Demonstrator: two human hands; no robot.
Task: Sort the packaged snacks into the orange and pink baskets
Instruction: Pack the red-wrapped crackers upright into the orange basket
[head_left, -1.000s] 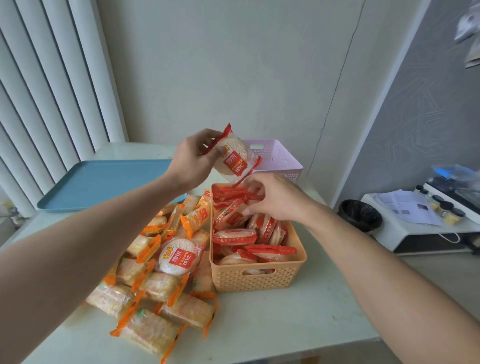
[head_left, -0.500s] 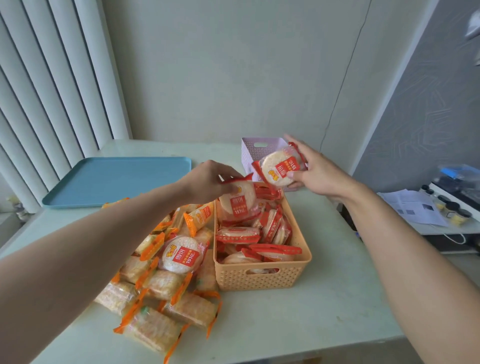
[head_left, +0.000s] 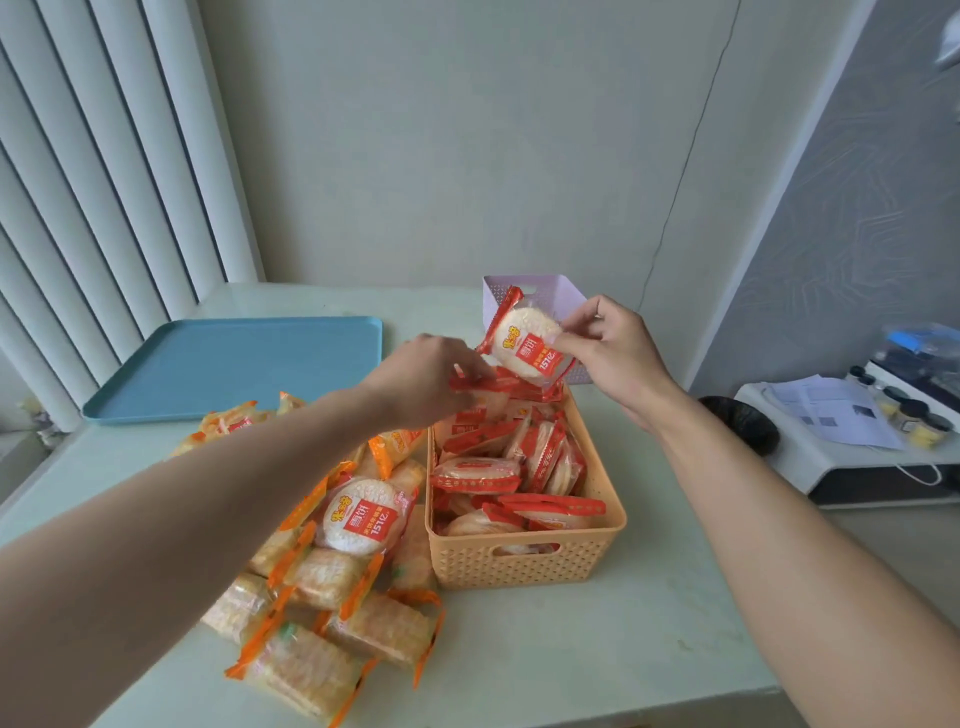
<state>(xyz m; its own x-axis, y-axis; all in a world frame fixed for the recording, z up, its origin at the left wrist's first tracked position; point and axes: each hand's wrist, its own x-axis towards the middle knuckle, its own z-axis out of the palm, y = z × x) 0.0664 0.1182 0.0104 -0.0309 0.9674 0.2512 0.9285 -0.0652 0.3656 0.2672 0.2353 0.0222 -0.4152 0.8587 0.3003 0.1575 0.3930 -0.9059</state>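
Up at twelve o'clock of the orange basket (head_left: 524, 558), the right hand (head_left: 615, 353) pinches a round red-wrapped rice cracker (head_left: 524, 343) between thumb and fingers, holding it in the air in front of the pink basket (head_left: 563, 291). The left hand (head_left: 428, 374) curls its fingers down onto the red packets (head_left: 498, 467) heaped at the orange basket's far end (whether it grips one cannot be told). At nine o'clock of that basket lies a pile of orange-wrapped snacks (head_left: 322, 582), one red round packet (head_left: 363, 517) on top. A blue tray (head_left: 234, 364) sits toward ten o'clock on the table (head_left: 597, 649).
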